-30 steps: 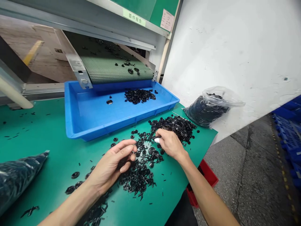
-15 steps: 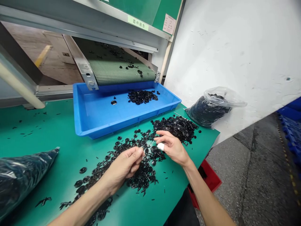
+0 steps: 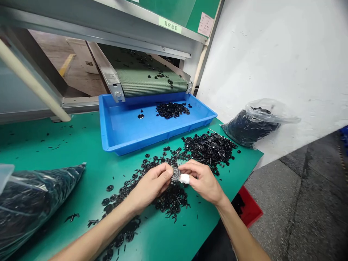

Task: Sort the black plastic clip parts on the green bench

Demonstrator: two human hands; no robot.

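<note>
Between both hands, over the table, is a small round black plastic disc [image 3: 175,174] with ringed ridges. My left hand [image 3: 156,181] pinches its left edge between thumb and forefinger. My right hand [image 3: 202,180], with a white wrap on its thumb, closes on the right edge. Beneath and around the hands lies a loose spread of black plastic parts [image 3: 172,203], discs and short sticks mixed. A denser heap of similar parts [image 3: 209,148] lies just beyond my right hand.
A blue tray [image 3: 130,143] holding black parts stands under the end of a green conveyor belt [image 3: 152,85]. Plastic bags of black parts lie at left [image 3: 40,203] and back right [image 3: 250,125]. Below the table's right edge is a red bin [image 3: 251,210].
My right hand has come in to the left and closed on the disc at my left fingertips. The disc now shows face-on. The camera view has shifted slightly left.
</note>
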